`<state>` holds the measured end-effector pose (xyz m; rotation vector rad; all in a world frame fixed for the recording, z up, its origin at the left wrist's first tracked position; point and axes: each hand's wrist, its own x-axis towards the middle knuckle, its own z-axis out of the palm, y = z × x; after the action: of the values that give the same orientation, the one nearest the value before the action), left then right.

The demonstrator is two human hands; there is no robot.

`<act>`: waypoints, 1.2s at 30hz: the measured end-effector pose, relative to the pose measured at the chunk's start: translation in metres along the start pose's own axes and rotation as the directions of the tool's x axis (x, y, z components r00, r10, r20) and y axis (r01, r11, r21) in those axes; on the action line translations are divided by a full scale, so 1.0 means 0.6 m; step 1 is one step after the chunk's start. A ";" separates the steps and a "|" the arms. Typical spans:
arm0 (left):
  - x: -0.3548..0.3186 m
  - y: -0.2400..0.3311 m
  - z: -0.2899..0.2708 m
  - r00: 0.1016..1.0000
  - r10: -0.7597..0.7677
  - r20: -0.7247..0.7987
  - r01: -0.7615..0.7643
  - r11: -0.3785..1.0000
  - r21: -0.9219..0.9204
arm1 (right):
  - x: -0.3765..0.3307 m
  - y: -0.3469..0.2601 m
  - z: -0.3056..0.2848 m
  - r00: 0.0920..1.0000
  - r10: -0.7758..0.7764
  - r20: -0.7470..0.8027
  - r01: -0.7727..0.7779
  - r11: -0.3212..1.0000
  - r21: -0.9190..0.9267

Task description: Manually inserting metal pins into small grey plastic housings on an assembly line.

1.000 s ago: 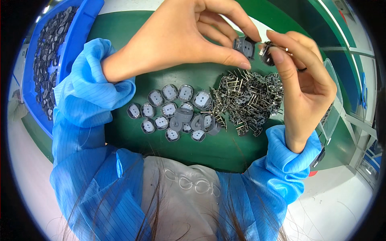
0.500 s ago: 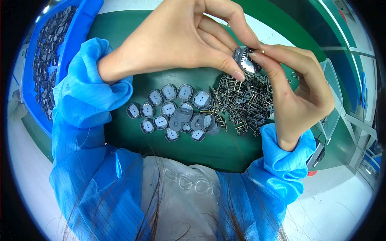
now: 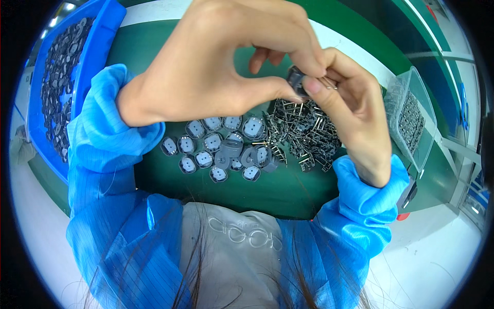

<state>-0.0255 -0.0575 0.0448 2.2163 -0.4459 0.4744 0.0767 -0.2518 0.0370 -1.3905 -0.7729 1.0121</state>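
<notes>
Above the table, my left hand (image 3: 221, 62) pinches a small dark rounded plastic housing (image 3: 294, 77) between thumb and forefinger, its other fingers curled behind. My right hand (image 3: 355, 103) closes in from the other side, thumb tip against the housing. Thin metal pins (image 3: 329, 83) stick out between the right fingers; whether their base sits inside the housing is hidden. Directly below lies a heap of small black parts with metal pins (image 3: 309, 134). Left of that heap, several rounded dark housings with pale two-holed faces (image 3: 212, 141) lie grouped, a few grey rings (image 3: 249, 156) among them.
A blue bin (image 3: 98, 56) full of dark ring-shaped parts stands at the far left. At the right, a clear plastic container (image 3: 429, 123) holds many small metallic pieces. The green tabletop (image 3: 288, 193) runs beneath everything, with a pale strip along its far side.
The housing has tilted and moved slightly left, so its shiny inner face no longer shows. My right hand has shifted left, uncovering the clear container. My left hand has rotated and its wrist dropped slightly.
</notes>
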 end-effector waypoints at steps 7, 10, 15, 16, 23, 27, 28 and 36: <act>0.004 -0.015 0.014 0.996 0.023 0.088 -0.034 0.993 0.117 | 0.011 0.014 -0.005 0.982 -0.171 -0.075 0.148 0.957 -0.249; 0.003 -0.082 0.016 0.999 -0.004 0.033 -0.002 0.985 0.171 | 0.007 0.012 -0.037 0.896 -0.374 -0.241 -0.031 0.489 -0.872; -0.005 -0.226 -0.049 0.963 -0.155 -0.222 0.258 0.778 0.573 | -0.034 0.019 -0.164 0.861 -0.305 -0.407 -0.406 0.070 -0.911; -0.020 -0.258 -0.062 0.960 -0.165 -0.227 0.269 0.770 0.579 | -0.031 0.022 -0.171 0.873 -0.237 -0.427 -0.451 -0.057 -0.891; -0.010 -0.189 -0.088 0.995 -0.101 0.001 0.083 0.814 0.575 | 0.000 0.030 -0.161 0.829 -0.114 -0.548 -0.544 -0.390 -0.743; 0.010 -0.093 -0.017 0.812 0.064 0.580 0.040 0.985 -0.165 | -0.021 0.025 -0.151 0.758 -0.411 -0.507 -0.587 -0.090 -0.805; -0.006 -0.059 -0.004 0.750 -0.036 0.661 0.120 0.989 -0.083 | -0.001 0.029 -0.149 0.788 -0.404 -0.465 -0.537 -0.081 -0.840; -0.019 -0.057 0.018 0.846 0.031 0.532 0.042 0.991 -0.125 | -0.002 -0.019 -0.076 0.931 -0.286 -0.229 0.045 0.710 -0.702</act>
<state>-0.0177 -0.0430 0.0106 2.1968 -0.7380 -0.1937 0.1191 -0.2709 0.0456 -2.0190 -1.0614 0.3084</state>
